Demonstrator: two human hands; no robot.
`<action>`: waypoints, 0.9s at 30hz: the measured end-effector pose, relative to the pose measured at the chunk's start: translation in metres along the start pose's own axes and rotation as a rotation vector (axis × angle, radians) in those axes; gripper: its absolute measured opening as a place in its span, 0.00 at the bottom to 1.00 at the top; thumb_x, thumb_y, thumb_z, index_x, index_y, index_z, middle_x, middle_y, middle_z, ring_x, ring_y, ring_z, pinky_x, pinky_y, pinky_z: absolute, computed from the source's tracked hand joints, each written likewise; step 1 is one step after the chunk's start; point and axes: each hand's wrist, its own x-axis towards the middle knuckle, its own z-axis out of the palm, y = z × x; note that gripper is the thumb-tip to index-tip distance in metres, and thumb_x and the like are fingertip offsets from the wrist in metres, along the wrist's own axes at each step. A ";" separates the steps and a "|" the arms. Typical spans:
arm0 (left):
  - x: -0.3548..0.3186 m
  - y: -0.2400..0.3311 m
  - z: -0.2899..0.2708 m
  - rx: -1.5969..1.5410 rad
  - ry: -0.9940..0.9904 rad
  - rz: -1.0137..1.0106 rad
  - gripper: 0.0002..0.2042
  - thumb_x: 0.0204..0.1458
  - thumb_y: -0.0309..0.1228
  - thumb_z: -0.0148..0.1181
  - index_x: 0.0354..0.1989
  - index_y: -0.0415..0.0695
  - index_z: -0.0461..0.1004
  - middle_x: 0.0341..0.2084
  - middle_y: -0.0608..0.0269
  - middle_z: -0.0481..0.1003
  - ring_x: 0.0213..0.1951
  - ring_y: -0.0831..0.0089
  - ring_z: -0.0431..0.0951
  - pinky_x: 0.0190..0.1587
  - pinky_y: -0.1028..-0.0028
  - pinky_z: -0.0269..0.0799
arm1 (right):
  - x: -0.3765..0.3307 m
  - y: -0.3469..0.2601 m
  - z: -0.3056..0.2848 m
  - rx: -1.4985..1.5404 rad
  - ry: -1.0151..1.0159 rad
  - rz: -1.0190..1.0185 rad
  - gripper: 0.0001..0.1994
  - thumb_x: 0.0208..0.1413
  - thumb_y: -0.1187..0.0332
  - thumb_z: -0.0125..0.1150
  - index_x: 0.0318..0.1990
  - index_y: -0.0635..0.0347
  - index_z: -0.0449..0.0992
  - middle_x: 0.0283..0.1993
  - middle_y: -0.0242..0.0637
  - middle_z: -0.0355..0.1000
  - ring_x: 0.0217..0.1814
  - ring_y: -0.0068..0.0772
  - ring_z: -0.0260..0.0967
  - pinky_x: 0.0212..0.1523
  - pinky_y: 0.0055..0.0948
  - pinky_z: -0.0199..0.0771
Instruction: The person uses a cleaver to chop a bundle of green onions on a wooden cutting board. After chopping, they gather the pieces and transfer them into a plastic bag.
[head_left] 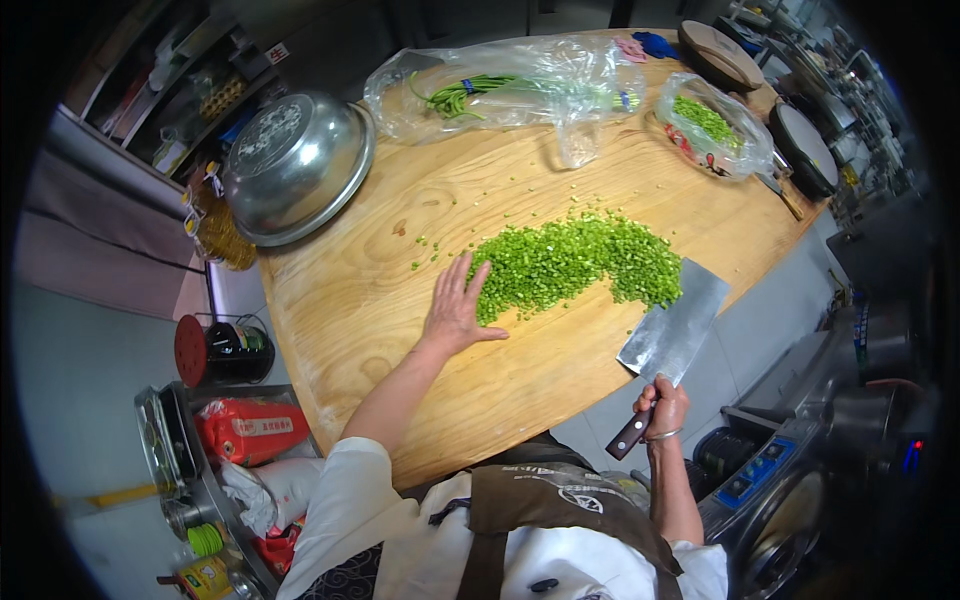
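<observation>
A broad heap of chopped green pieces [560,262], which look like cut scallions or garlic shoots, lies across the middle of the wooden table. At its left end my left hand [462,308] rests with fingers spread, the fingertips against the pieces. My right hand [662,403] is wrapped round the dark riveted handle of a cleaver [678,322]. The wide steel blade is tilted at the table's near right edge, its upper corner close to the right end of the heap. Small loose bits lie scattered behind the heap.
An upturned steel basin [300,170] sits at the table's [350,270] left. Along the back lies a clear plastic bag [520,90] with long green stalks [465,95]. A bag-lined bowl of chopped greens [707,122], a knife [783,198] and round dark pans [803,150] occupy the far right.
</observation>
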 end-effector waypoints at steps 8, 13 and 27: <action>0.054 0.049 0.029 -0.026 0.141 0.091 0.56 0.22 0.55 0.70 0.63 0.51 0.44 0.61 0.45 0.42 0.63 0.47 0.42 0.63 0.54 0.40 | 0.001 0.004 -0.002 0.034 -0.014 0.030 0.05 0.52 0.71 0.49 0.29 0.58 0.61 0.14 0.33 0.61 0.09 0.24 0.57 0.10 0.26 0.60; 0.081 0.088 0.048 -0.001 0.145 0.075 0.56 0.23 0.54 0.71 0.63 0.51 0.44 0.61 0.44 0.42 0.62 0.46 0.42 0.62 0.53 0.41 | 0.002 0.005 -0.002 0.034 -0.017 0.037 0.05 0.52 0.71 0.49 0.28 0.58 0.61 0.14 0.32 0.61 0.09 0.25 0.56 0.11 0.26 0.59; 0.142 0.164 0.088 0.028 0.164 0.003 0.53 0.28 0.55 0.68 0.64 0.54 0.42 0.61 0.44 0.42 0.63 0.48 0.42 0.63 0.55 0.38 | 0.022 -0.012 -0.004 0.074 -0.062 0.042 0.03 0.52 0.73 0.49 0.28 0.61 0.64 0.14 0.33 0.63 0.09 0.24 0.58 0.10 0.23 0.60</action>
